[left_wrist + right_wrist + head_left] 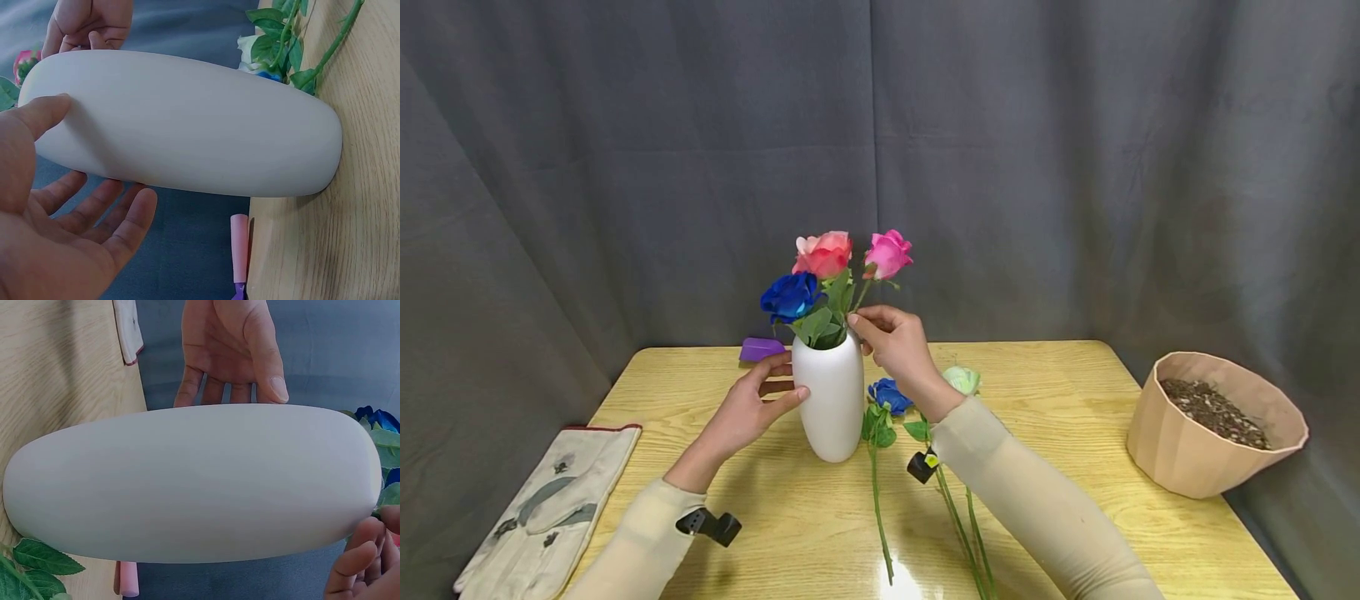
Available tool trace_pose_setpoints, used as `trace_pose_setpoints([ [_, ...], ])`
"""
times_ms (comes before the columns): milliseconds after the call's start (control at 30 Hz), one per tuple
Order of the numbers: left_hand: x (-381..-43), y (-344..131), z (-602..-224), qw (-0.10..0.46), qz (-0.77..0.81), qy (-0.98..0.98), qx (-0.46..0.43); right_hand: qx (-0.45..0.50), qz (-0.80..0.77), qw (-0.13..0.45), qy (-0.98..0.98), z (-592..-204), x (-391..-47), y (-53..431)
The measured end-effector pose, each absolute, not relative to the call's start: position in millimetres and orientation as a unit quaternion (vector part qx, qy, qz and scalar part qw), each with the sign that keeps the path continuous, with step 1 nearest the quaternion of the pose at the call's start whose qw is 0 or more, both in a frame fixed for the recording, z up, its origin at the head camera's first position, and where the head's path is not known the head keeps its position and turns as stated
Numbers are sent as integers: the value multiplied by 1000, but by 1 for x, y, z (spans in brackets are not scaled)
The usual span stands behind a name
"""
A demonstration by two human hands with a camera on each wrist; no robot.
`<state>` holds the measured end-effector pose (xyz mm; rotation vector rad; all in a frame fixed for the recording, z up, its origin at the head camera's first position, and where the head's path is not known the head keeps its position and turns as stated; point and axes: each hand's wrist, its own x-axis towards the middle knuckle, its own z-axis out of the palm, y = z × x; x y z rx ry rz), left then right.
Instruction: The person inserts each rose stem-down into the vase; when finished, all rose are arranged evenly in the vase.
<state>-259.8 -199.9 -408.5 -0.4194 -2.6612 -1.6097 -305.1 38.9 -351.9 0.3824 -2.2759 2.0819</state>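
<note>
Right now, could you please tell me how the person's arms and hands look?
The left sleeve is long and plain beige, and the right sleeve matches it. A black strapped device sits on the left one; another black device, showing a yellow-green patch, sits on the right. The left hand and right hand wear no gloves.

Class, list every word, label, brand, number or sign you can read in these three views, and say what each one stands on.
None: no readable text shows in any view.
The white vase is plain on the sides shown.
The pale glove bears dark marks, but no letters can be made out.
The black wrist devices are too small to tell whether they carry lettering.
</note>
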Motion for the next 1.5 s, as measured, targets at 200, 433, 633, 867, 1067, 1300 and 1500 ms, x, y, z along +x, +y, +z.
trace_pose_setpoints([
  [200,-260,-200,-410,-1,-514,-847,-134,128,660,14,-740,-354,-306,39],
  [433,-259,-200,-408,-3,-513,-848,-133,124,660,12,-741,-356,-308,36],
  [633,-260,-200,-408,0,-514,-847,-135,130,657,23,-742,-355,-308,34],
  [867,-260,-201,-409,1,-516,-845,-137,131,654,23,-744,-357,-307,37],
  [1067,-260,-201,-409,2,-515,-846,-138,129,651,20,-748,-360,-306,41],
  [1300,-259,-201,-409,1,-512,-848,-138,113,650,5,-752,-362,-304,48],
  [1500,-259,-201,-408,-1,-517,-845,-138,115,652,-17,-750,-364,-303,56],
])
